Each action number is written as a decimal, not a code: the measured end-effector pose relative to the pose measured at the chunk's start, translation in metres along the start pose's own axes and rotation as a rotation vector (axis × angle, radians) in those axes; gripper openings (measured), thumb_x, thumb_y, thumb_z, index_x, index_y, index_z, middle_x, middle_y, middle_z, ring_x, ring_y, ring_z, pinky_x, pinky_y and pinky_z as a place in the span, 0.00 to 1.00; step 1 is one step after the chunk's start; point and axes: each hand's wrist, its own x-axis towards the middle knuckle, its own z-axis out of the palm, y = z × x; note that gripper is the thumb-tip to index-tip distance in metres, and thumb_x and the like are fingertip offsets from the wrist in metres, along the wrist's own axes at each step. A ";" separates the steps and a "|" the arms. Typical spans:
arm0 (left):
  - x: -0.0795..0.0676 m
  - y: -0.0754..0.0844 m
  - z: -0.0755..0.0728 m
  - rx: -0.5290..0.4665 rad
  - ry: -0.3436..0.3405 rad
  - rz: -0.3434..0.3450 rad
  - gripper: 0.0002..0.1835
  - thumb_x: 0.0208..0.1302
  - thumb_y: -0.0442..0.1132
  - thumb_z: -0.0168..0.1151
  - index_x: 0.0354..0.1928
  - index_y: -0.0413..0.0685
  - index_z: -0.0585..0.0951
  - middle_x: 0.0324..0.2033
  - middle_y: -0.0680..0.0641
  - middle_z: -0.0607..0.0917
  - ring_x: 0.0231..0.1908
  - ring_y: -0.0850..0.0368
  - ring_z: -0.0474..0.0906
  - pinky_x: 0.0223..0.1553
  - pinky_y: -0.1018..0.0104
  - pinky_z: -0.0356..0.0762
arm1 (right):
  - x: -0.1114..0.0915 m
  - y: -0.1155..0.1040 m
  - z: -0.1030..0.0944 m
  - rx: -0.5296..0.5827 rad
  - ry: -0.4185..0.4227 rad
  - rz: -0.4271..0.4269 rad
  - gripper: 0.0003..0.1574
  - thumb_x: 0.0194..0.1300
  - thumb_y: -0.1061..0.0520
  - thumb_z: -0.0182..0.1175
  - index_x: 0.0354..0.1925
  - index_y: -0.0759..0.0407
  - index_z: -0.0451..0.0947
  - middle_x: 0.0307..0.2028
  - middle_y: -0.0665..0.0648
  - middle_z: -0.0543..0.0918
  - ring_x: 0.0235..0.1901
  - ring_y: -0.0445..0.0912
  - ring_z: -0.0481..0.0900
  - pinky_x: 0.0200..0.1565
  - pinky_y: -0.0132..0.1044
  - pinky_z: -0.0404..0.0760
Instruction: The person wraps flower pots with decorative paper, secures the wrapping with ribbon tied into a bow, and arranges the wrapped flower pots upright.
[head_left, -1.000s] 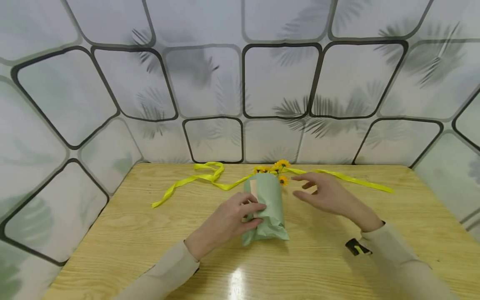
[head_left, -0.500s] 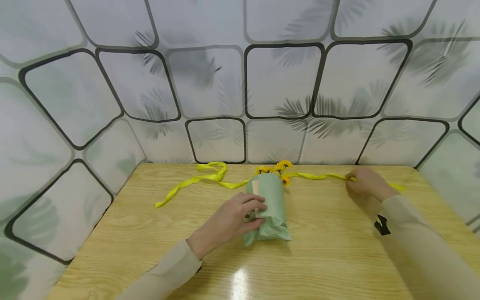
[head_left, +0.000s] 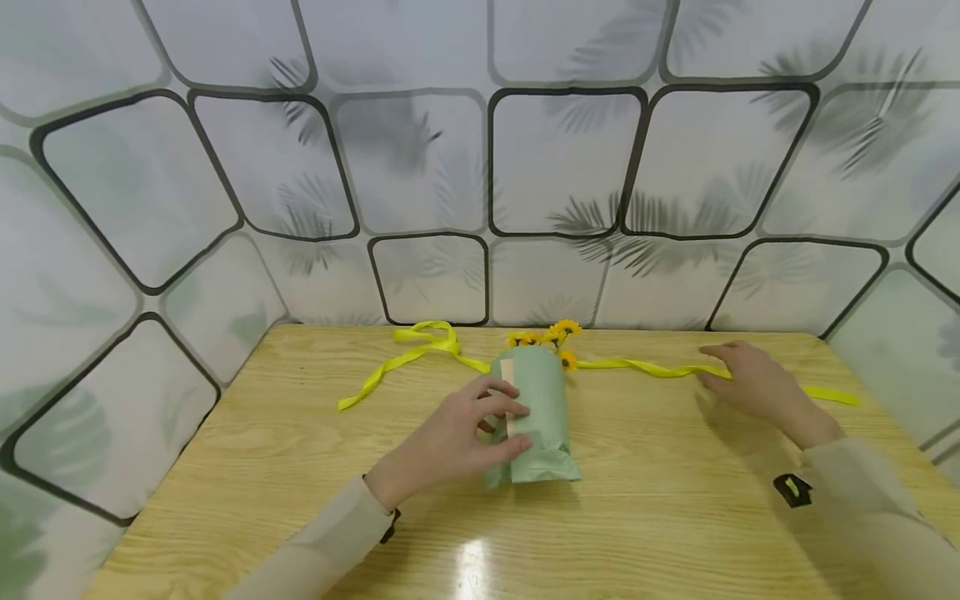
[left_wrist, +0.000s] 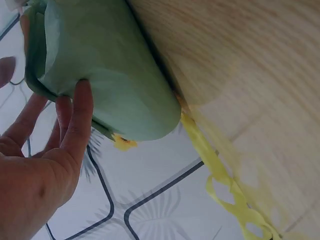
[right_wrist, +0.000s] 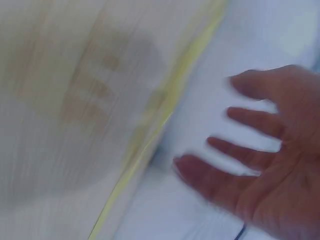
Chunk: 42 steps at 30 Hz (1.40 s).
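Note:
Pale green wrapping paper forms an upright-looking bundle lying on the table, with yellow artificial-looking flowers poking out at its far end. My left hand rests on the bundle's left side; in the left wrist view its fingertips touch the paper near an overlapping edge, thumb held apart. A long yellow ribbon passes beneath the bundle and extends to both sides. Over the ribbon's right stretch hovers my right hand, fingers spread and loose, holding nothing; the right wrist view shows the ribbon apart from the fingers.
The wooden table meets a patterned fabric backdrop at its back and sides. Left of the bundle, the ribbon's other part curls into a loop close to the back edge. Dark wrist straps show at the cuffs.
My right hand moved right, took the ribbon, drew it rightward and let go. Both ribbon ends now lie farther right. My left hand stays at the bundle, its fingers slightly more spread.

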 end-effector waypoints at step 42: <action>0.026 0.018 0.014 -0.075 0.217 -0.139 0.20 0.56 0.37 0.79 0.48 0.48 0.81 0.56 0.41 0.77 0.54 0.48 0.78 0.44 0.62 0.85 | -0.012 -0.176 0.042 0.768 0.162 -0.255 0.33 0.59 0.68 0.71 0.62 0.59 0.75 0.72 0.73 0.60 0.47 0.69 0.84 0.33 0.33 0.88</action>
